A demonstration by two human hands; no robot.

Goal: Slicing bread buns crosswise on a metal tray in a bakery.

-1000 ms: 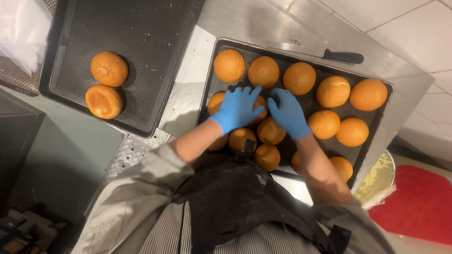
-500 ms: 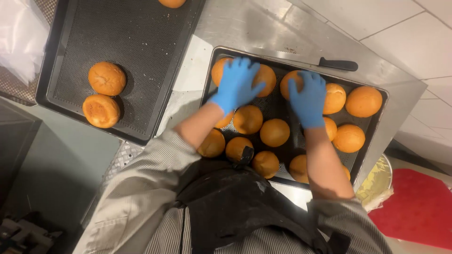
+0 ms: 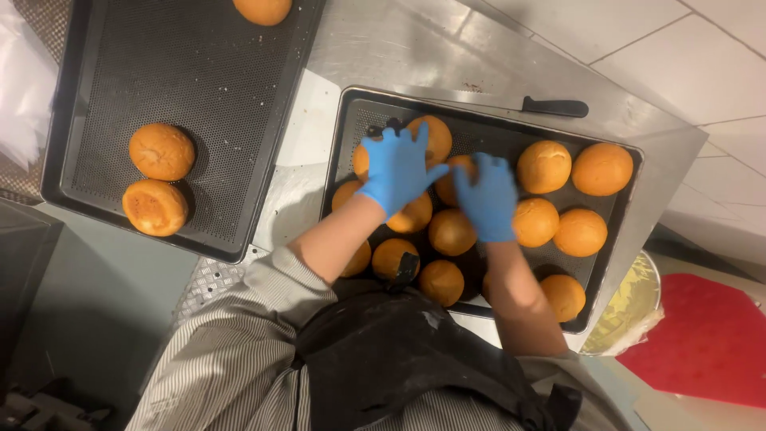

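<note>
A dark baking tray (image 3: 495, 121) on a steel counter holds several round golden buns (image 3: 542, 166). Both my hands wear blue gloves and hover over the tray's left half. My left hand (image 3: 395, 169) lies flat with fingers spread across a bun (image 3: 435, 136) near the tray's far left corner. Just to its right, my right hand (image 3: 487, 199) curls its fingers over a neighbouring bun (image 3: 461, 166). More buns lie partly hidden under my wrists and forearms.
To the left sits a second dark perforated tray (image 3: 199, 88) with two buns (image 3: 161, 152) near its front and another bun (image 3: 263, 9) at its far edge. A black-handled knife (image 3: 554, 106) lies behind the right tray. A red mat (image 3: 702, 343) is on the floor at right.
Both hands have shifted left across the tray from the far row. The right hand left the right-middle buns and closed in beside the left hand.
</note>
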